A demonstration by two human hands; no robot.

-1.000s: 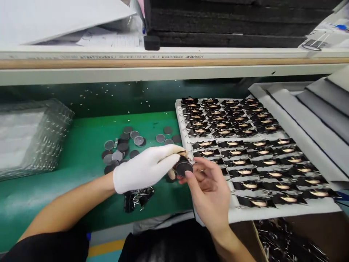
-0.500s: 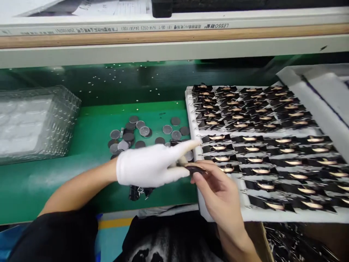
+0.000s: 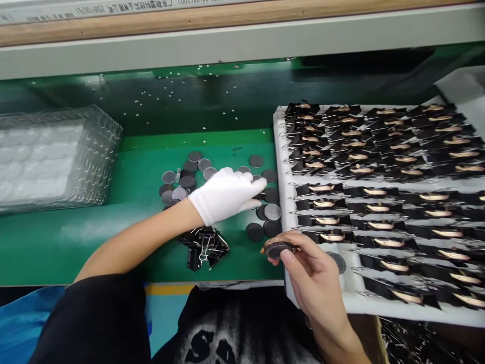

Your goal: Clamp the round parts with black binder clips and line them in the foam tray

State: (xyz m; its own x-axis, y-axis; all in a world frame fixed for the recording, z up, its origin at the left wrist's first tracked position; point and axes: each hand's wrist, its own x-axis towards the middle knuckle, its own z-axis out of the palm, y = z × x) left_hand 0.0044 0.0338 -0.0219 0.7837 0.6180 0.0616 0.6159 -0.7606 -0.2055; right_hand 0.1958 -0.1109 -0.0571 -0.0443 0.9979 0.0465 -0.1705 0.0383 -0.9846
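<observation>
Clamping a dark disc (image 3: 278, 249) at five o'clock with right hand (image 3: 314, 278); can't tell left hand (image 3: 227, 194) grip. Clipped pieces (image 3: 388, 243) are mostly filling tray (image 3: 281, 151) at three; loose discs (image 3: 187, 181) are waiting at nine.

And up at the top edge, here's lettering, upside down on the pale strip (image 3: 94, 9): Chinese characters, seemingly ending 有限公司, a company name! To their left, a code, something like 250Y100761, too soft to swear by. To their right, "(100)" follows digits that the frame slices through. Down on the black shirt (image 3: 261, 308), bold shapes in a white print (image 3: 227, 323), no word readable.
</observation>
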